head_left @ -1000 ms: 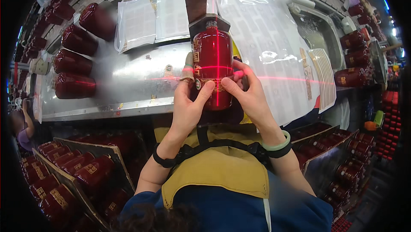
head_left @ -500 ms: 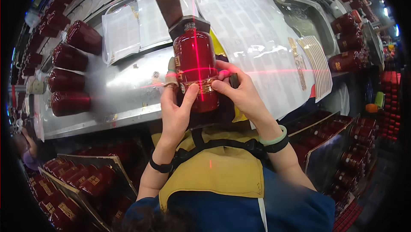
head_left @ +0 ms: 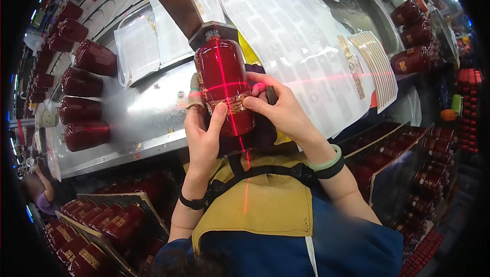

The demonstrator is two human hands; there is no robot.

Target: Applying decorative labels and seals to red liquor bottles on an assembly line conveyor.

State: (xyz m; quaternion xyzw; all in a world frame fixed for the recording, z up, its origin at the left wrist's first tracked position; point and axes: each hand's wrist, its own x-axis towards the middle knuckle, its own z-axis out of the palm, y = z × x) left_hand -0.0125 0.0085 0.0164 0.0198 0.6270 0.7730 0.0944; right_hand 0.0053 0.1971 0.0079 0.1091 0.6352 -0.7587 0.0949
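A dark red glossy bottle (head_left: 214, 65) lies between my hands, its clear ribbed neck pointing away from me at a dark angular bracket (head_left: 230, 32). Around its lower body runs a gold patterned label strip (head_left: 233, 105). My left hand (head_left: 202, 133) is closed on the bottle's left side, thumb pressing the strip; coverings wrap some of its fingers. From the right, my right hand (head_left: 279, 107) grips the bottle, its thumb at the strip's right end. Fingers beneath the bottle are partly hidden. Red laser lines cross on the glass.
Red bottles (head_left: 81, 98) line the left of the metal counter (head_left: 148, 118). Clear-covered label sheets (head_left: 291, 47) and a striped gold strip sheet (head_left: 375, 67) lie to the right, near a sink (head_left: 357, 14). Crates of bottles (head_left: 115, 226) stand below; a person (head_left: 43, 190) is far left.
The view has shifted slightly, so the bottle and hands appear farther left. The bottle looks turned a little, with less gold marking showing on its left side. Both hands keep hold.
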